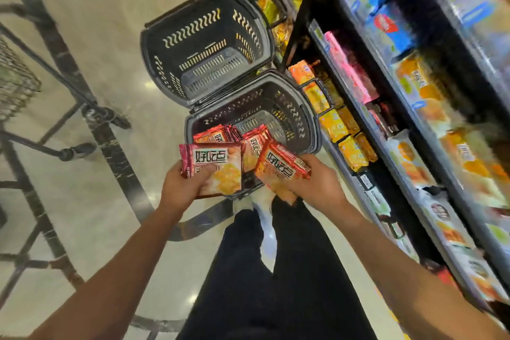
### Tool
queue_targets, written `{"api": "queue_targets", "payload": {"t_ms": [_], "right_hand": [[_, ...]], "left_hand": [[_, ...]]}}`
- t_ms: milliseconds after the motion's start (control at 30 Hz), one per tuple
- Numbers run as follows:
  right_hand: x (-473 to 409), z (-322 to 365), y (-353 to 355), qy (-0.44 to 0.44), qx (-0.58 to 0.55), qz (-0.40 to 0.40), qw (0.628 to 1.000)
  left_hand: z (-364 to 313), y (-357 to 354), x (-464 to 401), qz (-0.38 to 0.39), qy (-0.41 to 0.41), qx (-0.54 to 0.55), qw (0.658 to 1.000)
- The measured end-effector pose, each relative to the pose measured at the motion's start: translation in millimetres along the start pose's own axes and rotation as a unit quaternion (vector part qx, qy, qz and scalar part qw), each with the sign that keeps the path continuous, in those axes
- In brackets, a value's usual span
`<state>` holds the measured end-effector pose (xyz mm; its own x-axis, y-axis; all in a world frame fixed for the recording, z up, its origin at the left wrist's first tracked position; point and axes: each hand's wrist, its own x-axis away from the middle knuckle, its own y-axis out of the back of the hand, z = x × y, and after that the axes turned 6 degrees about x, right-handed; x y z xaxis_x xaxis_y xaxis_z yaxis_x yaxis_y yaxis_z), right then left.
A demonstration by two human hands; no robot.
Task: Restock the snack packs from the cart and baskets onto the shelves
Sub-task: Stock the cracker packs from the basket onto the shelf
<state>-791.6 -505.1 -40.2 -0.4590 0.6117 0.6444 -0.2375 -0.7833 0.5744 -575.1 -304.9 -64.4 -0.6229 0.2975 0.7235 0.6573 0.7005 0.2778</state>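
Note:
My left hand [180,186] grips a red and orange snack pack [218,165] with white lettering, held flat above the floor. My right hand [314,182] grips a second snack pack [281,167] of the same kind, tilted. Both hang over the near edge of a dark plastic basket [306,119] on the floor, which holds several more of these packs [212,135]. A second dark basket [154,47] stands empty just beyond it. Shelves [367,107] along the right carry orange, yellow, pink and blue packs.
A metal cart [16,83] with black frame bars and wheels stands at the left on the shiny tiled floor. My dark trousers and a white shoe [265,218] are below the hands. The shelf edge runs close along the right side of the baskets.

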Motion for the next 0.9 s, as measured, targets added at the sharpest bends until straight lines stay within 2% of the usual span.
{"api": "queue_targets", "payload": {"t_ms": [100,233,333,467,667,900], "right_hand": [[49,9,26,0.014,-0.018,-0.065,0.998],[93,10,47,-0.056,-0.142,-0.131,0.979],[115,14,59,-0.083,-0.241,-0.160,0.954],[137,17,78,-0.074,-0.342,-0.166,0.922],[168,6,106,-0.048,-0.440,-0.238,0.865],[203,-41,137,-0.051,-0.495,-0.348,0.794]], "left_hand": [[-20,-1,43,0.038,-0.029,0.026,0.998],[-38,-2,83,0.067,-0.055,0.057,0.995],[-49,-2,101,0.093,-0.061,0.064,0.992],[-66,-2,121,0.125,-0.073,0.079,0.986],[-108,-13,134,0.166,-0.115,0.055,0.978],[-141,-73,180,0.218,-0.184,0.025,0.958]]}}
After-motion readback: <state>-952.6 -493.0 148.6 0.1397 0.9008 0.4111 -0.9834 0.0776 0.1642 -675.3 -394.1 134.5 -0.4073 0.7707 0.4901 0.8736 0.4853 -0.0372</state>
